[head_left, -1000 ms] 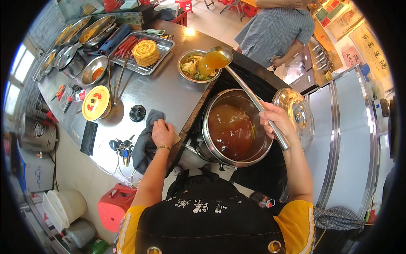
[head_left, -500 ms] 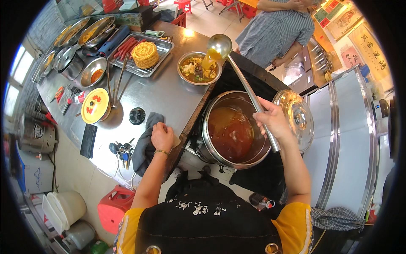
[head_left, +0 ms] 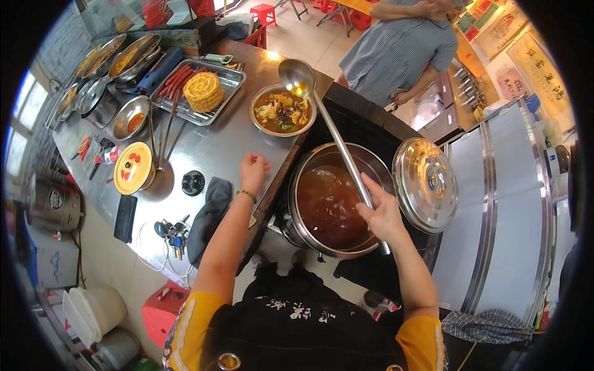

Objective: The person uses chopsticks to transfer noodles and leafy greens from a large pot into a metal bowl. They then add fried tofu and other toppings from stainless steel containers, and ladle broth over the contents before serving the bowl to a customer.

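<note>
My right hand is wrapped round the long handle of a metal ladle, which slants across a large steel pot of reddish-brown broth. The ladle's bowl is over the far edge of a steel bowl holding broth, yellowish pieces and greens. My left hand hovers over the steel counter, between that bowl and a dark grey cloth. Its fingers are loosely bent and slightly apart, with nothing seen in them. A glass lid with a metal rim leans at the pot's right.
On the counter are a tray of sausages and stacked yellow food, a yellow-topped pot, tongs, keys and a black phone-like slab. A person in checked clothing stands beyond the counter. White cabinets flank the right.
My left hand has left the grey cloth and moved forward toward the bowl. The ladle has gone from pouring broth into the bowl to the bowl's far-side edge, its scoop now nearly emptied.
</note>
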`<state>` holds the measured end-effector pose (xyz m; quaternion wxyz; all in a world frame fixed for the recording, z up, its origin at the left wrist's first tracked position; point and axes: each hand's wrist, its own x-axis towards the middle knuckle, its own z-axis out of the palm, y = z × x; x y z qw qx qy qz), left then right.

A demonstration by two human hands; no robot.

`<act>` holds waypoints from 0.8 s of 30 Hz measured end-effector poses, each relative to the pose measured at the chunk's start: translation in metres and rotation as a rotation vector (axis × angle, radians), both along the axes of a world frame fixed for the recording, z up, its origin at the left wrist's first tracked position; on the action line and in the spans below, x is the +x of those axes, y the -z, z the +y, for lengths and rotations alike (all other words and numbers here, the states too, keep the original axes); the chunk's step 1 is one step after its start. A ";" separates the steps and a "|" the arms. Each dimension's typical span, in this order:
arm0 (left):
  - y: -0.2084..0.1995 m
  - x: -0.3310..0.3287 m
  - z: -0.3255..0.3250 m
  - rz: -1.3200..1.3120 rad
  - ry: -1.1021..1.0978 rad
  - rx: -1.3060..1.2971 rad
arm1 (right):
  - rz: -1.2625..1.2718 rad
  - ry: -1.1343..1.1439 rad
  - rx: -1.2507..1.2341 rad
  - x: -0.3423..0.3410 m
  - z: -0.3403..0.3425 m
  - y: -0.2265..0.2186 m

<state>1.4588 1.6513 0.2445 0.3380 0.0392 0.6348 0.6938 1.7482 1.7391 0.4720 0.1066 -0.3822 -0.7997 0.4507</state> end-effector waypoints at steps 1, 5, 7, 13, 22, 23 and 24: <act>-0.003 -0.005 0.013 -0.095 -0.004 0.037 | 0.036 0.044 -0.070 0.002 -0.004 -0.001; 0.002 -0.023 0.050 -0.240 -0.043 0.203 | 0.181 0.182 -0.281 0.019 -0.009 0.005; -0.006 -0.024 0.067 -0.282 -0.083 0.237 | 0.200 0.224 -0.403 0.035 -0.006 -0.006; 0.002 -0.039 0.091 -0.290 -0.144 0.217 | 0.191 0.326 -0.518 0.101 -0.007 -0.016; -0.006 -0.068 0.135 -0.244 -0.113 0.195 | 0.035 0.475 -0.678 0.166 -0.022 0.000; -0.006 -0.072 0.144 -0.237 -0.111 0.186 | 0.014 0.476 -0.687 0.169 -0.022 0.004; -0.004 -0.076 0.152 -0.227 -0.114 0.177 | -0.012 0.479 -0.703 0.173 -0.024 0.006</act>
